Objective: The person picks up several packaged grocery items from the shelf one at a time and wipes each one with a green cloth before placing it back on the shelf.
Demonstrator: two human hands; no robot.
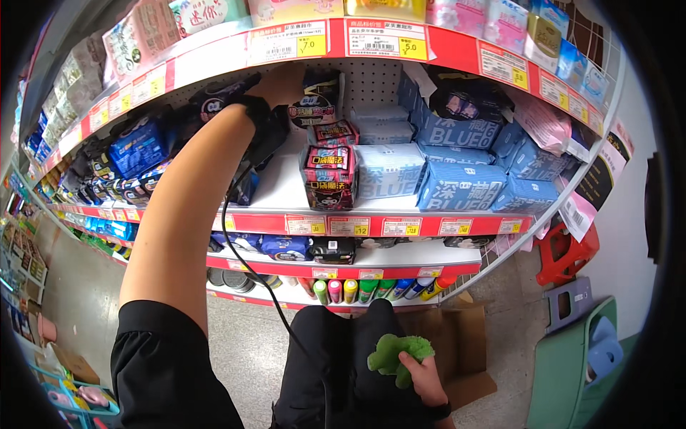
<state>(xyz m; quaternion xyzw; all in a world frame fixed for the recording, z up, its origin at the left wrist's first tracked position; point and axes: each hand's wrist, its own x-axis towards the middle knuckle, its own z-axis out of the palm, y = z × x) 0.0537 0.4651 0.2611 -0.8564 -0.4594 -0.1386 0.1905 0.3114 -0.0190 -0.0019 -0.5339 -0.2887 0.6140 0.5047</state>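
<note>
My left hand reaches to the back of a white shelf, beside a dark upright package; its fingers are mostly hidden under the shelf above. A black device with a cable is strapped at the wrist. Near my knees, my right hand grips a green fluffy cloth. Pink and black packages stand on the shelf, right of my left forearm, touching light blue packages. More dark and blue packages lie to the left.
A red-edged shelf with price tags hangs above the hand. Lower shelves hold packs and colourful bottles. An open cardboard box lies on the floor at right, with a red stool and green bin beyond.
</note>
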